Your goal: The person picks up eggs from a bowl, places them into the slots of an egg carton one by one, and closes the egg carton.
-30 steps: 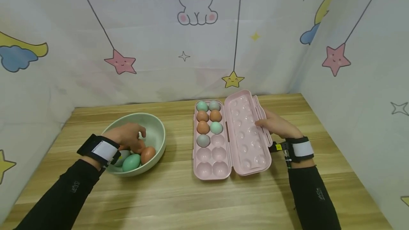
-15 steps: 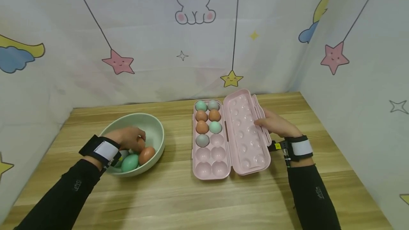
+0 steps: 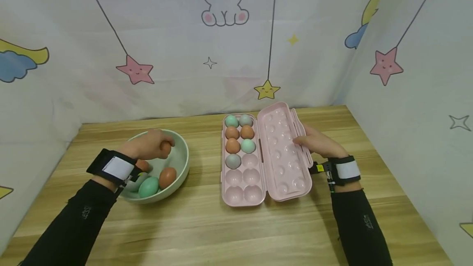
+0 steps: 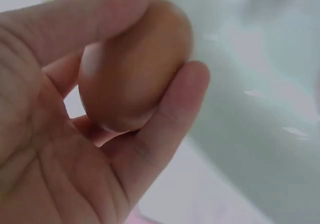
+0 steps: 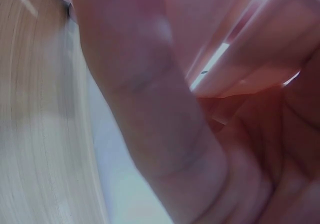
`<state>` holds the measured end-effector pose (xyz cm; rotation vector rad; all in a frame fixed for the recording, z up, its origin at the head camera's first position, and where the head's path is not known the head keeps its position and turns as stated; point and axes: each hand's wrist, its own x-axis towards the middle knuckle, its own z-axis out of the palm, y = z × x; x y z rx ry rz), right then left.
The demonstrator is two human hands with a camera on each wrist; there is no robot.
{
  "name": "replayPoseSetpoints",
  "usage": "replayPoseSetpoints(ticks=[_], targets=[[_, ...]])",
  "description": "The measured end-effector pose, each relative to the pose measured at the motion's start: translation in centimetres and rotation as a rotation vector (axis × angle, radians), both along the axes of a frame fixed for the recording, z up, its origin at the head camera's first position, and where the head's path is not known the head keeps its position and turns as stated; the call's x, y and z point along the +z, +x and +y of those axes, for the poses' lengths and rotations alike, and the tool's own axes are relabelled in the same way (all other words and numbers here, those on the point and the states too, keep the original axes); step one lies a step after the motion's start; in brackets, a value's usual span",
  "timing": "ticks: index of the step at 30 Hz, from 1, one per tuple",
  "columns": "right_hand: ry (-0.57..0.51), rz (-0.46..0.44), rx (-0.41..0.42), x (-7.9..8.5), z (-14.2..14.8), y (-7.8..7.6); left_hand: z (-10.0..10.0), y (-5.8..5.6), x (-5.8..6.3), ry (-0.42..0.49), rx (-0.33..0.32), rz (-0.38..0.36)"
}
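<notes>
Between thumb and fingers my left hand (image 3: 145,145) grips a brown egg (image 4: 137,68), raised over the pale green bowl (image 3: 181,161). Inside that bowl lie a green egg (image 3: 149,186), a brown egg beside it and others partly hidden under the hand and wrist. At the table's middle stands a pink egg carton (image 3: 226,175) with its lid (image 3: 282,155) swung out to the right. Green, grey and brown eggs fill its far rows; the near cups hold none. My right hand (image 3: 321,143) holds the lid's right edge, thumb on the inner face and fingers hidden behind.
The wooden table (image 3: 207,233) runs back to a white cloth wall (image 3: 177,32) printed with stars and a rabbit. Another cloth wall (image 3: 425,126) stands along the right side. A strap with a camera is on each wrist.
My left hand has lifted from among the eggs in the bowl, bringing a brown egg up in its fingers. My right hand has stayed on the carton lid.
</notes>
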<state>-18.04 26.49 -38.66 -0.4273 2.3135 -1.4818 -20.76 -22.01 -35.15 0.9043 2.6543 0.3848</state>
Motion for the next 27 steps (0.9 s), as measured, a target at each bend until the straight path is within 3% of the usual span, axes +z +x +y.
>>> replayPoseSetpoints(ticks=[7, 12, 17, 22, 27], targets=[[-0.016, -0.003, 0.005, 0.0, 0.0, 0.1, 3.1, 1.5, 2.6, 0.095, 0.021, 0.068], [-0.013, -0.009, -0.001, -0.1, 0.0, 0.0, 6.5, 2.8, 2.9, 0.108, -0.056, 0.076], [-0.014, -0.010, 0.000, 0.0, 0.0, 0.1, 9.5, 3.7, 2.1, 0.122, -0.230, 0.127], [-0.012, -0.007, -0.001, 0.0, 0.0, 0.1, 11.9, 4.2, 0.3, 0.176, -0.394, 0.221], [-0.003, -0.016, -0.001, 0.2, 0.0, 0.0, 13.6, 4.7, -1.5, 0.186, -0.476, 0.246]])
